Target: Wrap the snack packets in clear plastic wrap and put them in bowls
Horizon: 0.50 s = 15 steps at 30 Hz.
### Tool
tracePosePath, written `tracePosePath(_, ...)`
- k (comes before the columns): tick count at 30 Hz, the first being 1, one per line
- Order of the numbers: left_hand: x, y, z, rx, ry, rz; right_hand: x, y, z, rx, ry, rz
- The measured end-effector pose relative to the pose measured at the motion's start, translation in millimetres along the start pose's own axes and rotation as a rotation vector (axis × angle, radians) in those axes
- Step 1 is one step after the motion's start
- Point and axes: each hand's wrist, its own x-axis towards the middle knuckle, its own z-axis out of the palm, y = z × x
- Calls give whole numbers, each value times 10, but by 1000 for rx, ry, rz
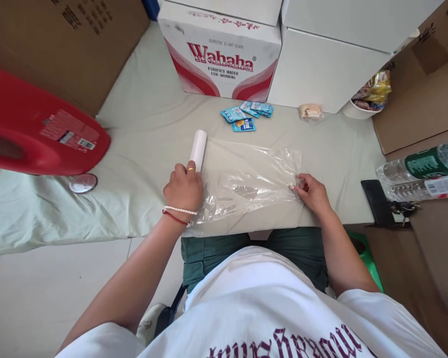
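Observation:
A white roll of clear plastic film (198,147) lies on the cloth-covered table, tilted slightly. My left hand (184,188) is closed around its near part, so the roll's lower end is hidden. From the roll, a crinkled sheet of clear film (246,184) stretches out to the right across the cloth. At the sheet's right edge, my right hand (312,193) pinches the film between thumb and fingers. Just beyond the sheet lie several small blue packets (243,125).
At the back stand a Wahaha water carton (224,59) and white boxes (313,64). A red jug (41,124) and a round badge (83,183) are on the left. Plastic bottles (425,166), a black phone-like slab (377,203), keys (405,209) and a wrapped snack (310,112) lie right.

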Motion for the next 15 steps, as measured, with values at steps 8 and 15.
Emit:
tracePosePath(8,28,-11,-15,-46,-33,-15,-254,-111,-211,91,207,49)
tracePosePath(15,32,17,28,-68,-9,-7,-226,-435,-44,23,-22,-211)
